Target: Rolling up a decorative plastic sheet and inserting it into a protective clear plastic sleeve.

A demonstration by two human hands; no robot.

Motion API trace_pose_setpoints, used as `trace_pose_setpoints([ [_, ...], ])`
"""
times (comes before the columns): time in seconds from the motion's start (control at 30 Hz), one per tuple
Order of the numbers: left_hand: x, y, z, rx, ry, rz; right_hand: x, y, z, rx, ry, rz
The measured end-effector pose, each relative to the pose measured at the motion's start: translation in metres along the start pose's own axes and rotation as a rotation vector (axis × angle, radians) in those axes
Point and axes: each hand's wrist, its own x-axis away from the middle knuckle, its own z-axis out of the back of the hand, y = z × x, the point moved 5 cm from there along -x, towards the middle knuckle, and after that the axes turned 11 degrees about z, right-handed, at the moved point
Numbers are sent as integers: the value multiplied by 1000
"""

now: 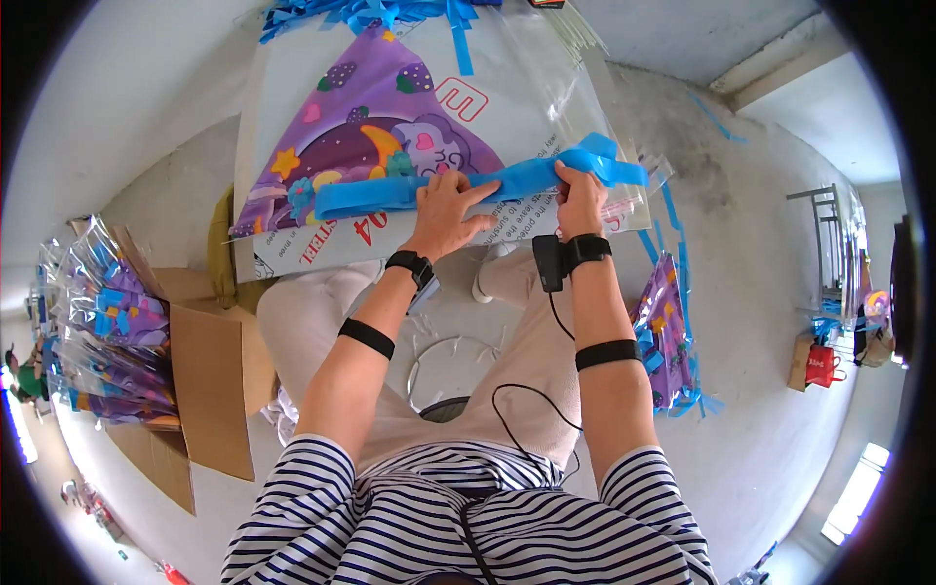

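Observation:
A purple triangular kite sail (361, 97) printed with stars, a moon and strawberries lies on the white board in front of me. Across its lower edge stretches a wide blue ribbon (375, 198), folded in layers, its right end bunched up. My left hand (453, 210) rests on the ribbon's middle with fingers spread, pressing it against the board. At the bunched right part, my right hand (580, 200) pinches the ribbon between thumb and fingers. Part of the ribbon under both hands is hidden.
A heap of blue ribbons (390, 12) lies at the board's far edge. Clear plastic bags (565, 58) cover the board's right side. An open cardboard box (210, 390) with packed purple kites (117, 322) stands left. Another purple kite (663, 331) with blue strips lies right.

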Motion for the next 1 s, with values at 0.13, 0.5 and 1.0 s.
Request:
trace_pose_setpoints([
  [0.13, 2, 7, 3, 27, 2, -36, -7, 2, 1, 13, -30, 113],
  [0.5, 9, 23, 3, 5, 72, -242, -3, 4, -2, 15, 69, 110],
  [1.0, 11, 27, -2, -98, -11, -147, -20, 5, 11, -106, 117, 29],
])
